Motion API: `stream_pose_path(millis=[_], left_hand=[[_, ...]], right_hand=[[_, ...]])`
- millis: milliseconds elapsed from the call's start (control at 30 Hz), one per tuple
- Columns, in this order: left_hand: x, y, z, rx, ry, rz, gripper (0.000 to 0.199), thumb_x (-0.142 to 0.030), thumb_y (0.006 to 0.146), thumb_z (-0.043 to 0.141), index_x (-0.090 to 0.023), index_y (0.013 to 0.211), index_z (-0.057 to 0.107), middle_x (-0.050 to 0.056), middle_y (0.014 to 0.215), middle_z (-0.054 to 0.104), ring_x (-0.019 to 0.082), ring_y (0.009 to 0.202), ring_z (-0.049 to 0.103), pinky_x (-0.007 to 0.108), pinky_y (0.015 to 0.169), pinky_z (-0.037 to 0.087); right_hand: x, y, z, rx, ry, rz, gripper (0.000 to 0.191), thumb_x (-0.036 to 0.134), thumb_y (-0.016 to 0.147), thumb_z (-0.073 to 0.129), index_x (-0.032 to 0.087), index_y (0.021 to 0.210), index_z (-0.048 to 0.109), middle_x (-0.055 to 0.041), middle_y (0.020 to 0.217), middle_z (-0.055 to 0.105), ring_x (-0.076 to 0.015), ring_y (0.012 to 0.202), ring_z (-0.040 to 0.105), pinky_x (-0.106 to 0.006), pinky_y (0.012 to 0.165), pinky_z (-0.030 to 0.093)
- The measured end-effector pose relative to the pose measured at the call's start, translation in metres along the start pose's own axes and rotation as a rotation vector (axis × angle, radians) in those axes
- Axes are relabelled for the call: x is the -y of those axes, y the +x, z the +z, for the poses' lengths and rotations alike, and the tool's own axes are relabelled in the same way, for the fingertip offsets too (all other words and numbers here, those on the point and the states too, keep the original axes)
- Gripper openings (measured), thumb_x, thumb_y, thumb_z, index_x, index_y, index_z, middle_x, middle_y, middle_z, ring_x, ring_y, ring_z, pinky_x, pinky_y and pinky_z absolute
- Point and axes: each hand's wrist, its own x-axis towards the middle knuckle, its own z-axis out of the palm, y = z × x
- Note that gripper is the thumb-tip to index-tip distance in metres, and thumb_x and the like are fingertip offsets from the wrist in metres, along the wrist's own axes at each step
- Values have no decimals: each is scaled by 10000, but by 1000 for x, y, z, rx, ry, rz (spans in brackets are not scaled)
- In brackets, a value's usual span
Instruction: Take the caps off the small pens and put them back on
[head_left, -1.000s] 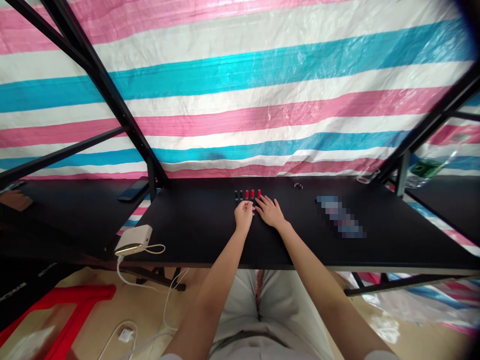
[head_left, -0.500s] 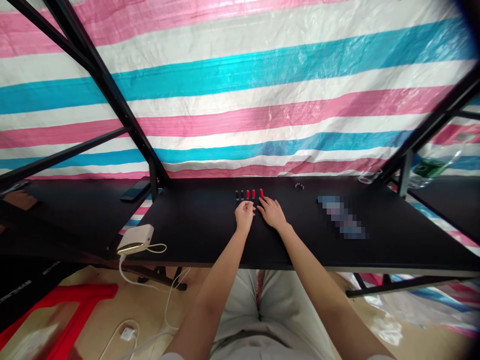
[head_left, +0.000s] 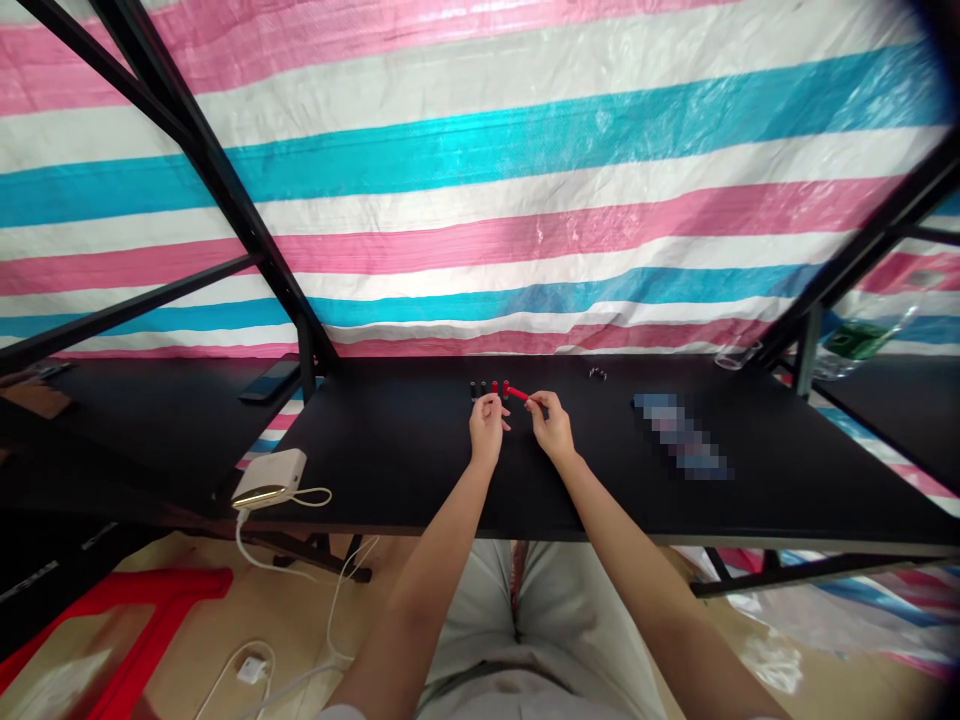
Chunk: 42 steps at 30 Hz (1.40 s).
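My right hand (head_left: 553,430) pinches a small red tube (head_left: 517,394) by its near end. The tube is tilted, with its far end close to a row of similar pieces. In that row are a red tube (head_left: 505,388), another red one (head_left: 495,387) and two black tubes (head_left: 473,390). Just in front of the row is my left hand (head_left: 487,432), its thumb and forefinger drawn together and its other fingers partly stretched. Whatever may be between those fingertips is too small to make out. Part of the row's near side is hidden by the left fingers.
On the black table (head_left: 390,450) a small dark ring-like item (head_left: 598,374) lies behind my right hand. Further right are a blurred-out object (head_left: 681,435) and a clear cup (head_left: 739,354). A white box with a cable (head_left: 271,474) stands at the left edge. Black frame bars (head_left: 217,205) flank the table.
My right hand has lifted the rightmost red tube from the table and tilted it toward the row. The left hand has barely shifted, its fingertips now higher, over the row's near side.
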Motion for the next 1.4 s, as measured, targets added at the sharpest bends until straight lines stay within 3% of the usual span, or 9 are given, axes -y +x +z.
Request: stream_pose_path(millis=[67, 167, 467, 667, 833, 933, 1100, 1400], left_hand=[[-2, -1, 0, 10, -17, 26, 373, -441, 800, 437, -173, 1056, 480, 4, 723, 585, 43, 430, 487, 174, 438, 382], [-2, -1, 0, 21, 9, 56, 342, -445, 798, 444, -161, 975, 514, 5, 715, 575, 44, 436, 486, 185, 459, 404], [5, 4, -4, -105, 56, 77, 296, -441, 815, 404, -159, 867, 480, 2, 713, 565, 46, 412, 483, 192, 442, 408], [3, 3, -5, -118, 72, 83, 279, -429, 810, 420, -158, 846, 470, -6, 683, 553, 48, 415, 486, 188, 442, 406], [-1, 2, -6, -164, 77, 79, 285, -436, 803, 427, -157, 842, 474, -10, 676, 551, 44, 399, 463, 187, 422, 391], [-2, 1, -4, -71, 72, 66, 283, -426, 775, 481, -147, 813, 502, -7, 649, 553, 45, 409, 454, 186, 427, 391], [0, 0, 0, 99, 29, 58, 278, -417, 734, 543, -147, 795, 521, -1, 672, 553, 53, 449, 480, 186, 442, 398], [3, 0, -2, 180, 14, -8, 286, -449, 780, 457, -167, 786, 502, -36, 621, 476, 33, 413, 428, 166, 413, 347]], right_hand=[[1, -1, 2, 41, 20, -89, 223, 349, 852, 382, 193, 931, 520, -50, 879, 594, -148, 795, 576, -274, 738, 459], [-1, -1, 5, 95, 8, -186, 228, 332, 853, 389, 203, 950, 550, -56, 913, 604, -155, 803, 575, -290, 750, 466], [-8, 1, 5, 157, -125, -274, 279, 278, 864, 379, 214, 1071, 554, -59, 959, 620, -172, 834, 559, -339, 794, 450], [-10, 1, 6, 228, -175, -281, 219, 280, 845, 431, 202, 976, 588, -55, 877, 616, -176, 804, 538, -329, 759, 433], [-10, 3, 2, 89, -242, -206, 187, 272, 830, 444, 194, 906, 597, -69, 884, 568, -189, 832, 508, -346, 775, 407], [-5, 3, 0, 26, -141, -180, 200, 283, 840, 419, 199, 920, 583, -62, 852, 539, -177, 813, 501, -332, 761, 418], [1, 1, 1, 196, -5, -191, 194, 283, 839, 408, 203, 910, 569, -28, 739, 514, -137, 660, 482, -273, 644, 427], [-12, -1, 7, 293, -15, -140, 190, 232, 800, 428, 197, 941, 551, -38, 838, 582, -143, 743, 532, -274, 698, 433]])
